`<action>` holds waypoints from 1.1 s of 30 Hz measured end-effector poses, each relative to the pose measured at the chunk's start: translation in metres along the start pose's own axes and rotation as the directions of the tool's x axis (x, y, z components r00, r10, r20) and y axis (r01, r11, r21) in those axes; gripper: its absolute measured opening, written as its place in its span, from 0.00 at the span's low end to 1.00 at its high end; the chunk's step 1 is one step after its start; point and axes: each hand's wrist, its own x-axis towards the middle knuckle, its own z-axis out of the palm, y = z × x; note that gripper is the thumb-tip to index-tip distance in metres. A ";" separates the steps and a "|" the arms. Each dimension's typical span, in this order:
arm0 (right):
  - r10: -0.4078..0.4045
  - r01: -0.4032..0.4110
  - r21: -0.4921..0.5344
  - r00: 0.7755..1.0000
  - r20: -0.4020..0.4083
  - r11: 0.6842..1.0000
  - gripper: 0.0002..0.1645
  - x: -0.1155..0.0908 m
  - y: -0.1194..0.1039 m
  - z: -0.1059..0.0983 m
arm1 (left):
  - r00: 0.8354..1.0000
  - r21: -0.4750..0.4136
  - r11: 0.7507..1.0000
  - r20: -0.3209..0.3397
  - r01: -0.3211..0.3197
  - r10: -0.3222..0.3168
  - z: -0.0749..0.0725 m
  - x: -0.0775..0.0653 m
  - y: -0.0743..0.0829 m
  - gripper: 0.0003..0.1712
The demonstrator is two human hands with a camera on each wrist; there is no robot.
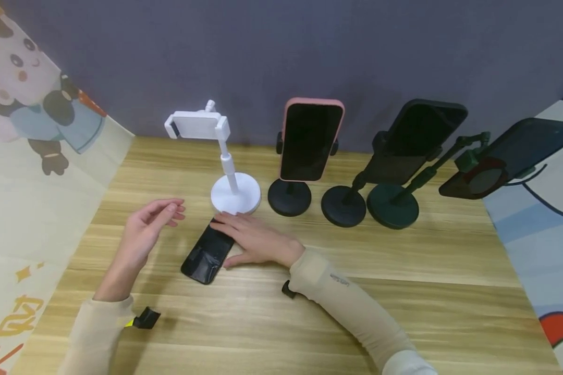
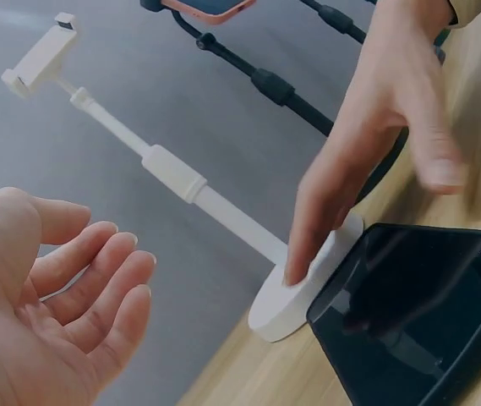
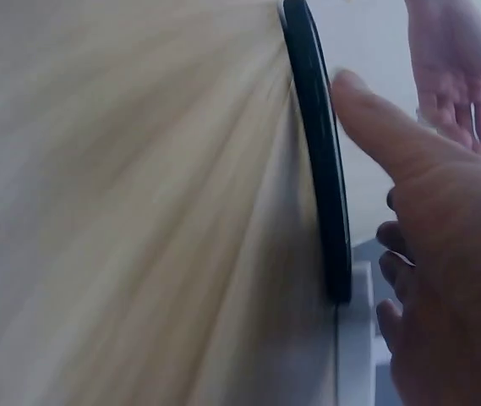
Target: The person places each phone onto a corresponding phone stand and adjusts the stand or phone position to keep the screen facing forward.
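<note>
A black phone [image 1: 207, 256] lies flat on the wooden table, screen up and slanted. My right hand [image 1: 259, 240] reaches over its far end with fingers extended and the thumb lying apart by its right edge. In the left wrist view those fingers overlap the round base [image 2: 286, 296] of a white phone stand [image 1: 228, 164]. That stand's holder [image 1: 197, 125] is turned sideways and carries no phone. To the left of the black phone, my left hand [image 1: 146, 227] hovers with loosely bent fingers and nothing in them.
Right of the white stand, a black stand [image 1: 289, 197] holds a pink-edged phone [image 1: 311, 140]. Another black stand [image 1: 344, 206] and a dark green stand [image 1: 393, 206] bear dark phones [image 1: 424, 130] tilted to the right. A grey wall panel [image 1: 281, 52] rises behind the table.
</note>
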 end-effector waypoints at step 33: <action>-0.214 0.239 -0.106 0.955 0.204 0.965 0.54 0.051 -0.034 0.000 | 0.998 -0.026 1.000 0.062 0.003 -0.002 0.005 0.007 0.005 0.21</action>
